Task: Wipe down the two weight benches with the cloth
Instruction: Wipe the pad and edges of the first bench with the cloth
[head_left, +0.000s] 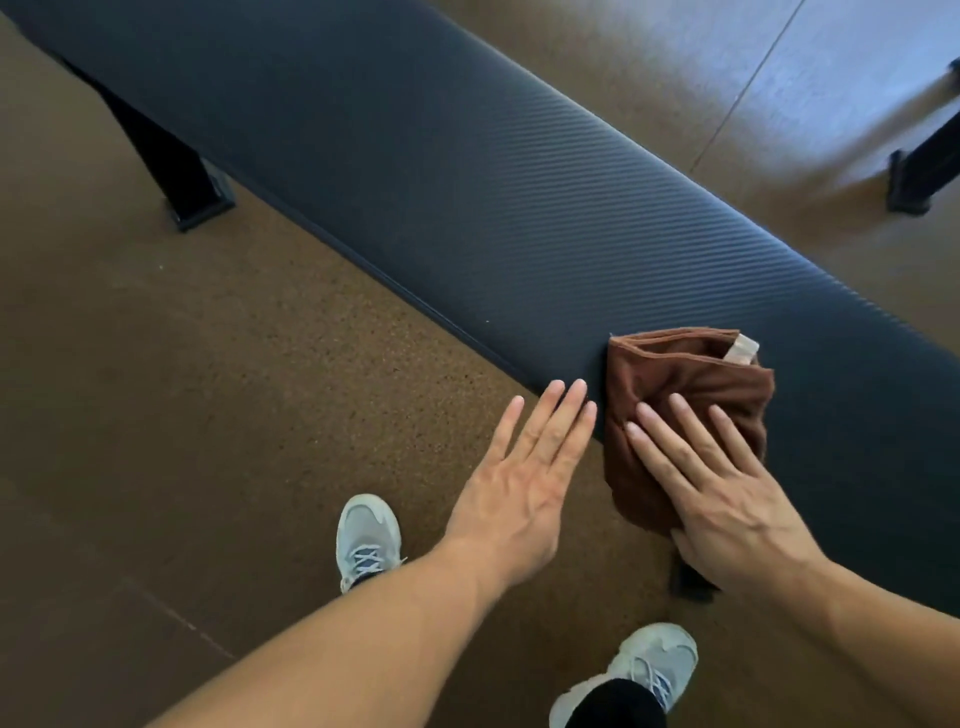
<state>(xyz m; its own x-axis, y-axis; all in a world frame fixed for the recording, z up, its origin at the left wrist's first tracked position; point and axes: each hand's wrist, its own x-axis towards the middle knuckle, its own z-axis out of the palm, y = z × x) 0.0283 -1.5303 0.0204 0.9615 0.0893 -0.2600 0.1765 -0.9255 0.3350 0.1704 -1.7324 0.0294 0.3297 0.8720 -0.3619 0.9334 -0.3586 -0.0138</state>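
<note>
At the far left a black bench leg (179, 176) stands on the speckled brown floor (156, 389), under the long black pad of the weight bench (467, 182), which runs diagonally from the upper left corner of the view down to the right edge; its ribbed cover catches the light along the far side. Below it, a grey laced shoe (366, 538) stands on the floor, toe toward the bench. The left hand (524, 478) reaches forward on a bare, outstretched forearm, palm down, fingers straight and close together, grasping nothing; its fingertips (574, 389) lie at the pad's near edge, though whether they press on it cannot be told. Just to the right, the brown cloth (691, 374) lies folded on the near edge of the pad, part of it hanging over that edge, a pale tag at its far right corner. The right hand (727, 493) lies flat on the cloth, fingers straight and slightly spread, pressing rather than gripping; the wrist angles back toward the lower right. A second grey shoe (649, 665) shows below it. At the far right edge another black frame foot (914, 176) rests on the floor.
</note>
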